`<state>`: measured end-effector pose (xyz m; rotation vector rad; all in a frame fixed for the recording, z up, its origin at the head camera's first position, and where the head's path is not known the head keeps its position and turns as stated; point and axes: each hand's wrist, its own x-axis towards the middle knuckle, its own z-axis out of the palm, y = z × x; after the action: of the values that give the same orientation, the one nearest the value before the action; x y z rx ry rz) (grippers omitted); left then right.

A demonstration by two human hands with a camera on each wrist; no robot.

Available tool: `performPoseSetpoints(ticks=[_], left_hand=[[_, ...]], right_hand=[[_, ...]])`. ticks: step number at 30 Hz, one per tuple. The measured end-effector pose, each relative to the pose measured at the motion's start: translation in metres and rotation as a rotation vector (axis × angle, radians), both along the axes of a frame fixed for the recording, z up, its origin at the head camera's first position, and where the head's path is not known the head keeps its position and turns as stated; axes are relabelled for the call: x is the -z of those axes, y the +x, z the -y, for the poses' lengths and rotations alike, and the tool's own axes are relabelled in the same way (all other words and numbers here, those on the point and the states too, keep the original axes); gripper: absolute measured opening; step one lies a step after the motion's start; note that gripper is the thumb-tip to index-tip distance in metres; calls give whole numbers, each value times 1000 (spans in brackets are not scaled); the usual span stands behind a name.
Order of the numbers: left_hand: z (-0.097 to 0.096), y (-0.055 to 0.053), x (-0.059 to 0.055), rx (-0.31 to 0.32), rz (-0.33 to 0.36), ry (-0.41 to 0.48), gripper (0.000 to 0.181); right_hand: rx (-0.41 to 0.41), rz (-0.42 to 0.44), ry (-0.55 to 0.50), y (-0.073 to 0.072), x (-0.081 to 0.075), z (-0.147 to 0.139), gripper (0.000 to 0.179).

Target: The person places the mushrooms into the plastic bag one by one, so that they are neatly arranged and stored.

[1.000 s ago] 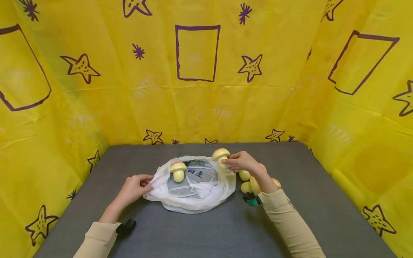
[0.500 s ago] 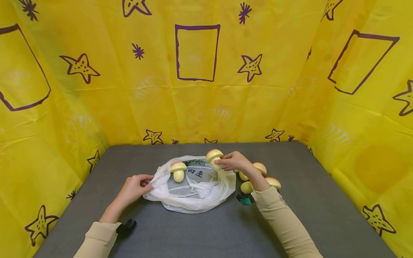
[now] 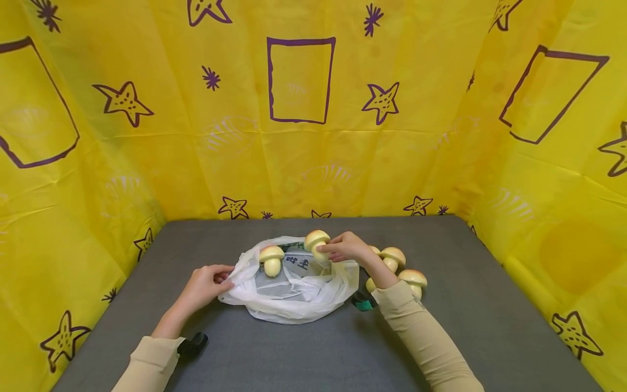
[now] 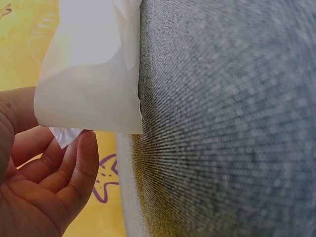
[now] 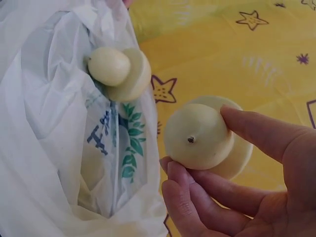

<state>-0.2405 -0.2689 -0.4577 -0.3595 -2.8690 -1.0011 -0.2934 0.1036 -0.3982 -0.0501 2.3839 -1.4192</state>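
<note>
Pinching a mushroom [image 5: 197,133] — right hand [image 3: 346,246]; pinching a bag [image 3: 291,311] — left hand [image 3: 208,282].

The tabletop [image 3: 294,359] is overlooked, forward and down, from head height; the bag [image 3: 294,311] is shared by both close wrist views.

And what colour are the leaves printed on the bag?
Green. The printed leaves on the white bag show best in the right wrist view.

I'm wearing a beige left sleeve [image 3: 147,366] and a matching right sleeve [image 3: 425,336], and I'm sporting a small black device [image 3: 193,345] beside one cuff, a black-and-green device [image 3: 363,302] beside the other.
</note>
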Motion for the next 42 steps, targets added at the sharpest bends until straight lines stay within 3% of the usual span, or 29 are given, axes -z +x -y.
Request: performPoseSetpoints(ticks=[8,24,42], left_hand=[[-1,0,-1,11,-18,2,33],[-1,0,0,4,-2,4,33],[0,0,1,-2,3,12,33]], right_hand=[[-23,4,-23,-2,3,9,58],[-16,35,-13,-11,11,30,34],[49,78,7,-19,31,52,30]])
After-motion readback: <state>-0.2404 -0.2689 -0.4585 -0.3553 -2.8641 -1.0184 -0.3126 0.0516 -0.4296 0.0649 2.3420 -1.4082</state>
